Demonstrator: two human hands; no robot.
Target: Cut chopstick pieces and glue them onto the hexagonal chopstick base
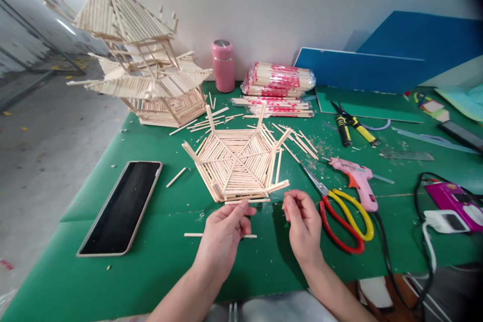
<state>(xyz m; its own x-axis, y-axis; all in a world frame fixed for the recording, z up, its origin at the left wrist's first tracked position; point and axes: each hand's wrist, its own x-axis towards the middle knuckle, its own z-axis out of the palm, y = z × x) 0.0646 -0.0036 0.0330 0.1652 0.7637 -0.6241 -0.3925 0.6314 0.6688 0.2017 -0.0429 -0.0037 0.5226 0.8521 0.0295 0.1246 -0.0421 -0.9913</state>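
"Left hand (pixel 224 229)?"
"Fingers pinching a short stick (pixel 260 200); hexagonal stick frame (pixel 237 158) on the bench (pixel 162 282), at its twelve o'clock."
"Right hand (pixel 305 219)?"
"Fingertips closed together (cannot tell whether on anything); scissors (pixel 327 194) at three o'clock."

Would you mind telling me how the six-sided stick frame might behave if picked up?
The stick frame is probably light, being all thin wood. Closely packed across its middle, it should stay fairly stiff. The slender posts jutting from its corners seem the likeliest parts to snap off if gripped.
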